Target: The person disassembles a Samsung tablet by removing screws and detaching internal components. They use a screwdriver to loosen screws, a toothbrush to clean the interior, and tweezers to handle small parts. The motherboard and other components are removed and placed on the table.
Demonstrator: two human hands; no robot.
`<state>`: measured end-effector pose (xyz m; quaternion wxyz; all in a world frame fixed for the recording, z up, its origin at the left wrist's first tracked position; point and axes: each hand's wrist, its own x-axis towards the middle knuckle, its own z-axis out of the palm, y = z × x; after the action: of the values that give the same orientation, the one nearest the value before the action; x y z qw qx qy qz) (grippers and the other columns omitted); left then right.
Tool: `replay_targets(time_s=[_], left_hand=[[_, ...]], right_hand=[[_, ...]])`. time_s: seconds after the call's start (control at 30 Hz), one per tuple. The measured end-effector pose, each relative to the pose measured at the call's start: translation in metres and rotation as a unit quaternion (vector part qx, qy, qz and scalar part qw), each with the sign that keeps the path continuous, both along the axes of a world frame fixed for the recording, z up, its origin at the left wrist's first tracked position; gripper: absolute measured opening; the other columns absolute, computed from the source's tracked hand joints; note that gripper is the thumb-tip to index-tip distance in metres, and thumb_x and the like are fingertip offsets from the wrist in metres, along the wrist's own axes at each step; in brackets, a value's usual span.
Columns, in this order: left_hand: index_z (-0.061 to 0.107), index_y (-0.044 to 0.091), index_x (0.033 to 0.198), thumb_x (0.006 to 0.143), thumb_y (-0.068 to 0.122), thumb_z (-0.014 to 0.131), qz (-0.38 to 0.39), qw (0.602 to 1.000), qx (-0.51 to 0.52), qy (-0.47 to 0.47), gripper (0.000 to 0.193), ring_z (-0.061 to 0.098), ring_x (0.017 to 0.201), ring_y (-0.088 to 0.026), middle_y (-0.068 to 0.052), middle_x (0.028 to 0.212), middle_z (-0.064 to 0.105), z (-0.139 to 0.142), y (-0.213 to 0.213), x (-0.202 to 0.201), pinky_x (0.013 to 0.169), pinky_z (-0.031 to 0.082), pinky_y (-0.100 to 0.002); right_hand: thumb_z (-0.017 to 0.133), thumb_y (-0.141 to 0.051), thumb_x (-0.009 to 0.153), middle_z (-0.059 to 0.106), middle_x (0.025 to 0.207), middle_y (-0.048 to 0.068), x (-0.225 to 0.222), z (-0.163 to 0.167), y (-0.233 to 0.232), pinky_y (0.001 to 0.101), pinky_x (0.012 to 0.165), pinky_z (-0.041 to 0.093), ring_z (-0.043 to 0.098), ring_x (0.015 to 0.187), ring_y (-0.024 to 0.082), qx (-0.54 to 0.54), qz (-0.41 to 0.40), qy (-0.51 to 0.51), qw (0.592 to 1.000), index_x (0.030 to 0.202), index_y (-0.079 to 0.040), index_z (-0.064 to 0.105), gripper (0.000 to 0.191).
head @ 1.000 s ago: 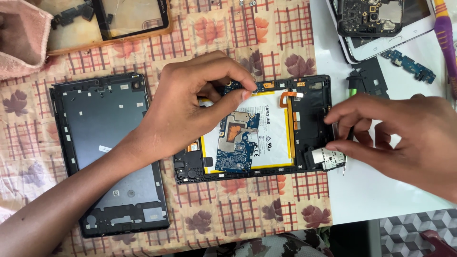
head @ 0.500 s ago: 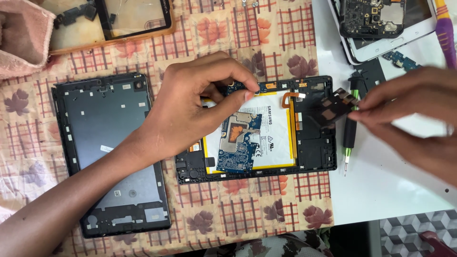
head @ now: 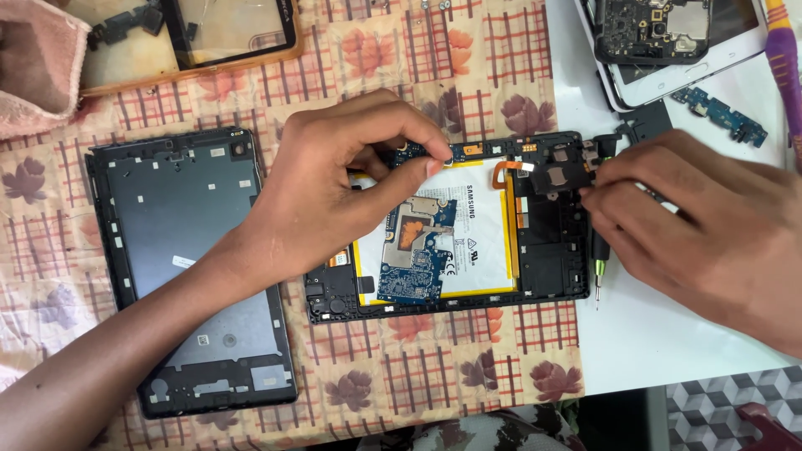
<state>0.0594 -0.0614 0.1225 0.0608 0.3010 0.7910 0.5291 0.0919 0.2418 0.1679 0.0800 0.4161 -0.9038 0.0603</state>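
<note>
Tablet lies opened, back up, in the middle of the bench, partly on the checked flowered cloth and partly on the white surface. Left of the tablet lies its dark back cover, inside up; above that sits a glass panel in a tan frame. Over the tablet's left half, the left hand pinches thumb and forefinger shut on a small part at the blue circuit board's top edge. At the tablet's right end, the right hand has its fingers closed around a screwdriver, apparently steadying a small black part there. The step looks like taking parts out of the frame; lifting them free next calls for a light, straight pull. Right of the tablet, higher up, lies an opened phone.
</note>
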Motion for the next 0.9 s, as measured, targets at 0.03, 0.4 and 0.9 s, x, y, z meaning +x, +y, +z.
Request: replay_targets(time_s=[0.03, 0.4, 0.9], left_hand=[[0.071, 0.007, 0.113, 0.100, 0.000, 0.069, 0.000, 1.000, 0.001, 0.000, 0.014, 0.073, 0.095, -0.009, -0.003, 0.112, 0.074, 0.000, 0.000, 0.000, 0.071, 0.063, -0.021], [0.071, 0.007, 0.113, 0.101, 0.000, 0.069, -0.001, 1.000, 0.002, 0.012, 0.014, 0.074, 0.096, -0.009, -0.003, 0.111, 0.074, -0.002, -0.003, 0.002, 0.071, 0.063, -0.021], [0.071, 0.007, 0.112, 0.101, 0.000, 0.069, -0.003, 1.000, 0.006, 0.016, 0.013, 0.074, 0.097, -0.010, -0.003, 0.112, 0.074, -0.003, -0.004, 0.002, 0.072, 0.064, -0.021]], right_hand=[[0.082, 0.003, 0.079, 0.070, 0.097, 0.011, -0.001, 0.000, -0.001, 0.0356, 0.066, 0.060, 0.073, 0.090, 0.027, -0.009, -0.001, 0.004, 1.000, 0.091, 0.000, 0.068, 0.018], [0.066, 0.013, 0.092, 0.064, 0.103, 0.022, -0.013, -0.009, 0.007, 0.0336, 0.060, 0.063, 0.076, 0.095, 0.029, -0.208, -0.231, -0.238, 0.920, 0.140, 0.004, 0.035, 0.058], [0.065, 0.011, 0.093, 0.071, 0.109, 0.023, -0.018, -0.011, 0.006, 0.0336, 0.074, 0.066, 0.075, 0.093, 0.026, -0.237, -0.220, -0.294, 0.899, 0.139, 0.002, 0.042, 0.052]])
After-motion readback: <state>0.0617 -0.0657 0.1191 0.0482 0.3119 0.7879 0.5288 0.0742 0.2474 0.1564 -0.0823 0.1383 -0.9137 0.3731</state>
